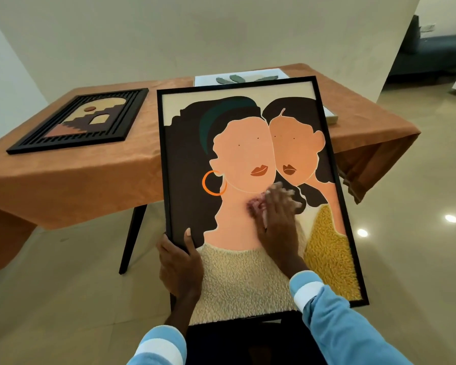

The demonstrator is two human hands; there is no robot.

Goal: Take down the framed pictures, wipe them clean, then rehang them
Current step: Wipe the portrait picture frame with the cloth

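Observation:
A large black-framed picture of two women [234, 143] is tilted up in front of me, its top leaning toward the table. My left hand [179, 262] grips its lower left edge, thumb on the glass. My right hand [277, 214] presses a pink cloth [254, 206] against the glass near the middle; the hand is blurred. A second black-framed picture with an arch design [82, 121] lies flat on the table's left side. A white-framed picture with green leaves [248, 77] lies on the table behind the large one, mostly hidden.
The table [77, 175] wears an orange cloth that hangs over its edges and stands on dark legs against a white wall. The floor around it is glossy beige tile. A dark sofa [437, 51] stands at the far right.

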